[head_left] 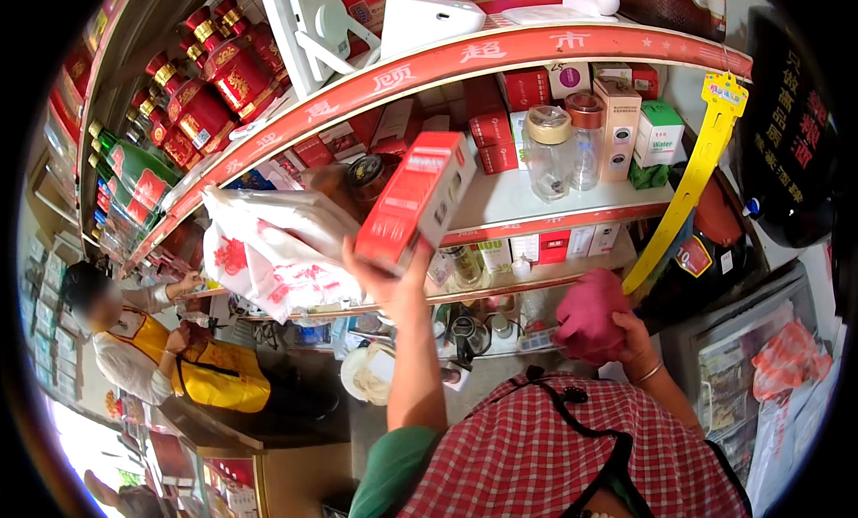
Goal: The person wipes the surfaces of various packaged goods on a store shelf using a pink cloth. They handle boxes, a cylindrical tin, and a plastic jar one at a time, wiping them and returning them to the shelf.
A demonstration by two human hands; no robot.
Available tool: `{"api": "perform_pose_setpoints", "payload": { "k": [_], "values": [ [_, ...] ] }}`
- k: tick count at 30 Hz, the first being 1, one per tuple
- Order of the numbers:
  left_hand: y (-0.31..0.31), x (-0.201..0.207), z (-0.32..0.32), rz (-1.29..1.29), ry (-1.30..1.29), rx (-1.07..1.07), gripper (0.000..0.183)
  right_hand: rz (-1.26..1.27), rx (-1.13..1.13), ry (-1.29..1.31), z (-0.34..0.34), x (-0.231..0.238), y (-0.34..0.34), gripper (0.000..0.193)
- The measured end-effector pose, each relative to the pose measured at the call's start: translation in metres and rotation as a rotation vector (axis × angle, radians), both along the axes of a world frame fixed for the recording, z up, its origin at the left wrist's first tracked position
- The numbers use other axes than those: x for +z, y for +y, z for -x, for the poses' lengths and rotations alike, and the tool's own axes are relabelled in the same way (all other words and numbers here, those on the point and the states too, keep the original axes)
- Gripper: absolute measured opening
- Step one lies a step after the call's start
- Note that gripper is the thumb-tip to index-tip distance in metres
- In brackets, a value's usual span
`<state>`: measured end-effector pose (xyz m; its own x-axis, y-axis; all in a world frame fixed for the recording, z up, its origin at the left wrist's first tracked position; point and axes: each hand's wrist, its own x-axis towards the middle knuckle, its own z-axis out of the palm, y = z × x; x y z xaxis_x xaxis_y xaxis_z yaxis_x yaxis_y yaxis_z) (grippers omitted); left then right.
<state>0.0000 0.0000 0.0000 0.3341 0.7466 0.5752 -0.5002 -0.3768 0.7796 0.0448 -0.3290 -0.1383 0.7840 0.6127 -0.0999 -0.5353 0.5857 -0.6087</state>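
My left hand (386,277) is raised in front of the shelves and holds a long red carton (413,198) tilted up toward the middle shelf (536,223). Just left of it hangs a white plastic bag with red print (268,254). My right hand (630,335) is lower, at the right, gripping a crumpled dark pink cloth (588,317). A bangle sits on that wrist. My red checked apron (554,455) fills the bottom of the view.
Red cartons, two clear plastic jars (563,147) and small boxes stand on the shelf. Red bottles and green bottles (125,165) line the upper left shelves. A yellow hanging strip (693,183) dangles at the right. Another person in a yellow vest (170,362) works at lower left.
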Motion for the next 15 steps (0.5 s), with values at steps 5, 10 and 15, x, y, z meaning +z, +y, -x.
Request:
{"api": "perform_pose_setpoints", "payload": {
  "k": [5, 10, 15],
  "values": [
    [-0.022, -0.011, 0.054, 0.274, -0.015, -0.585, 0.106, 0.031, -0.158, 0.097, 0.013, 0.010, -0.034, 0.056],
    [-0.072, -0.029, 0.026, 0.187, 0.318, -1.042, 0.108, -0.107, -0.285, 0.147, 0.033, 0.004, -0.042, 0.054],
    [-0.172, -0.057, -0.029, 0.219, 0.413, -1.480, 0.093, -0.111, -0.683, 0.079, 0.086, -0.001, -0.122, 0.058]
  ]
}}
